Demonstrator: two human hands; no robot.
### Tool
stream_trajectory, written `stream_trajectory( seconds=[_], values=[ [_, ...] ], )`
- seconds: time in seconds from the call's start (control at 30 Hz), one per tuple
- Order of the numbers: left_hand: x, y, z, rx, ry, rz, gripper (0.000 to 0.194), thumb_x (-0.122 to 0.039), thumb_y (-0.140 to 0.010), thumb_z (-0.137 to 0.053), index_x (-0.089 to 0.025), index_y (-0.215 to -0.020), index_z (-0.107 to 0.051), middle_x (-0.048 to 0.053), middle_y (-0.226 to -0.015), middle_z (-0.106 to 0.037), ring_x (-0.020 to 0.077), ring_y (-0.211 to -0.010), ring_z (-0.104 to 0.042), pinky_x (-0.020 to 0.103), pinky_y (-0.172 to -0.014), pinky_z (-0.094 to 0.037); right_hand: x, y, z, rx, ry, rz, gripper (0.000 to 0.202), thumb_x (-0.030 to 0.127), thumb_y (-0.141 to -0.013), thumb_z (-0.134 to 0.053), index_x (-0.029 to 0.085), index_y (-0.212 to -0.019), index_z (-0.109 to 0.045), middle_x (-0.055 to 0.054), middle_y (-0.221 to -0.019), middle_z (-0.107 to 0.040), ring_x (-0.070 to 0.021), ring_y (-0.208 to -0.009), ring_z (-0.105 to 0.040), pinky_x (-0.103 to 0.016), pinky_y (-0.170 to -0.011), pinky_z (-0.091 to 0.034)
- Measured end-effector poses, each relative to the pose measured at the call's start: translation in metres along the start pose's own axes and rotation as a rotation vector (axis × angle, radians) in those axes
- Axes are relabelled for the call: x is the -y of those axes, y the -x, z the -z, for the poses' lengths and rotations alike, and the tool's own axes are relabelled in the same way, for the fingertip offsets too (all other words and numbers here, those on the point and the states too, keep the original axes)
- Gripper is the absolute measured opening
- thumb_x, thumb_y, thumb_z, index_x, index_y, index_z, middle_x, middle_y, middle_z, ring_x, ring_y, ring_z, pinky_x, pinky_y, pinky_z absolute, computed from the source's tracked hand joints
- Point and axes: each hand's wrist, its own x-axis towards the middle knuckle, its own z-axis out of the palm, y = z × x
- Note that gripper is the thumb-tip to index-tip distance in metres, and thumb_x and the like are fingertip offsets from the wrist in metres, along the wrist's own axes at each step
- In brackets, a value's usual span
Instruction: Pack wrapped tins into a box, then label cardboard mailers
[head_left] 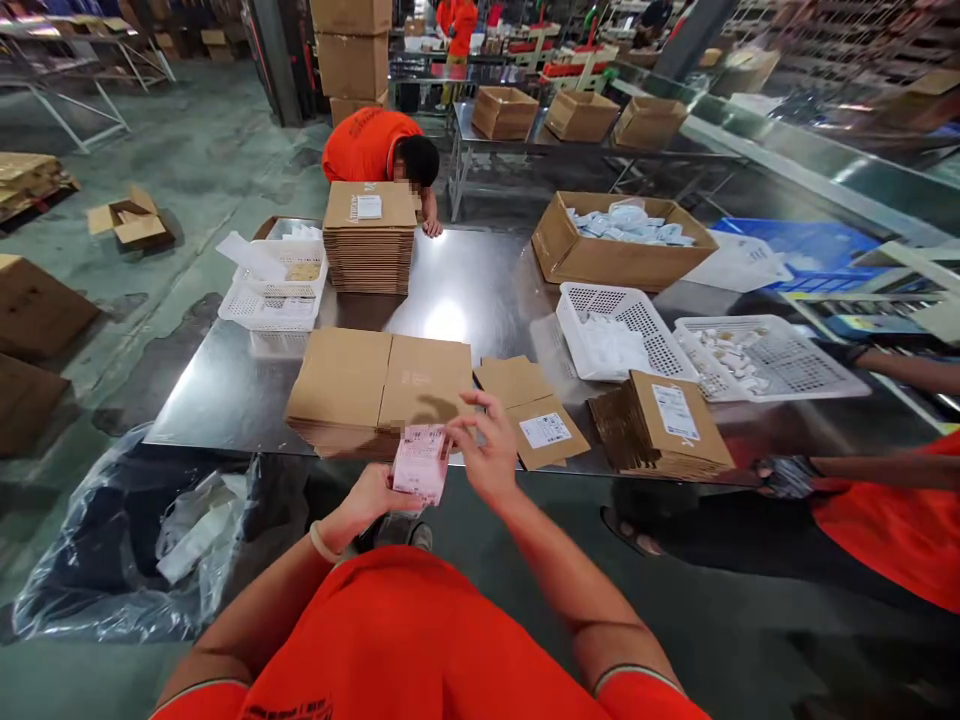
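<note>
My left hand (pixel 369 497) holds a small stack of pink label sheets (pixel 421 463) just off the near edge of the steel table (pixel 465 280). My right hand (pixel 489 448) hovers over the top of that stack, fingers spread and touching its upper edge. Right behind the hands lies a pile of flattened cardboard boxes (pixel 379 385). To the right of it lie loose flat boxes, one with a white label (pixel 545 430).
A tall stack of flat cartons (pixel 370 240) and white mesh baskets (pixel 277 285) stand at the back left. White trays (pixel 622 330) and an open box of packets (pixel 622 240) are right. A co-worker's arms (pixel 862 470) reach in from the right. A plastic bag (pixel 127 540) lies on the floor.
</note>
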Motion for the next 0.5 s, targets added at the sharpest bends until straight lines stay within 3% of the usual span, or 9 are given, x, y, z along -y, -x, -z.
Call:
stream_trajectory(
  seconds=[0.13,0.23,0.33,0.4,0.43,0.5],
  values=[
    [-0.011,0.004,-0.012,-0.008,0.134,0.006,0.061,-0.043,-0.047,-0.101,-0.012,-0.097,-0.085,0.016,-0.104,-0.083,0.0344,-0.095,-0.077,0.044,-0.09,-0.06,-0.028,-0.094,-0.011,-0.007,-0.014,-0.188,0.008,0.028,-0.076,-0.073,0.021,-0.074,-0.071,-0.01,-0.121,-0.067,-0.0268,-0.114,-0.063,-0.041,-0.093,-0.054],
    [-0.02,-0.002,-0.023,-0.022,0.209,-0.046,0.057,-0.043,-0.052,-0.1,-0.014,-0.099,-0.085,0.015,-0.106,-0.083,0.0326,-0.096,-0.077,0.042,-0.091,-0.059,-0.054,-0.139,-0.028,0.03,0.048,-0.269,0.006,0.023,-0.07,-0.072,0.02,-0.068,-0.068,-0.008,-0.115,-0.069,-0.0251,-0.11,-0.063,-0.043,-0.101,-0.051],
    [-0.013,-0.012,-0.027,-0.063,0.257,-0.065,0.057,-0.045,-0.051,-0.1,-0.013,-0.095,-0.085,0.015,-0.103,-0.083,0.0322,-0.094,-0.077,0.043,-0.092,-0.058,-0.069,-0.149,-0.042,0.118,0.182,-0.334,0.007,0.02,-0.069,-0.07,0.02,-0.064,-0.066,-0.007,-0.115,-0.07,-0.0267,-0.114,-0.062,-0.047,-0.107,-0.047],
    [0.005,-0.016,-0.021,-0.07,0.235,-0.048,0.06,-0.047,-0.049,-0.1,-0.012,-0.095,-0.085,0.015,-0.101,-0.083,0.0323,-0.093,-0.076,0.043,-0.092,-0.058,-0.073,-0.145,-0.045,0.179,0.297,-0.375,0.003,0.021,-0.073,-0.07,0.02,-0.069,-0.069,-0.009,-0.126,-0.068,-0.0301,-0.124,-0.059,-0.051,-0.109,-0.043],
    [0.017,-0.016,-0.015,-0.054,0.197,-0.034,0.062,-0.049,-0.048,-0.1,-0.012,-0.095,-0.085,0.015,-0.101,-0.083,0.0322,-0.093,-0.076,0.043,-0.092,-0.058,-0.073,-0.142,-0.045,0.2,0.348,-0.381,0.005,0.022,-0.075,-0.072,0.021,-0.079,-0.073,-0.01,-0.136,-0.065,-0.0319,-0.129,-0.056,-0.054,-0.111,-0.042],
    [0.043,-0.012,0.001,0.007,0.077,-0.002,0.067,-0.054,-0.044,-0.1,-0.012,-0.093,-0.084,0.015,-0.097,-0.082,0.0324,-0.091,-0.075,0.043,-0.088,-0.058,-0.068,-0.139,-0.042,0.224,0.468,-0.362,0.039,0.028,-0.077,-0.078,0.024,-0.116,-0.074,-0.014,-0.157,-0.051,-0.0365,-0.141,-0.049,-0.058,-0.114,-0.038]
  ],
)
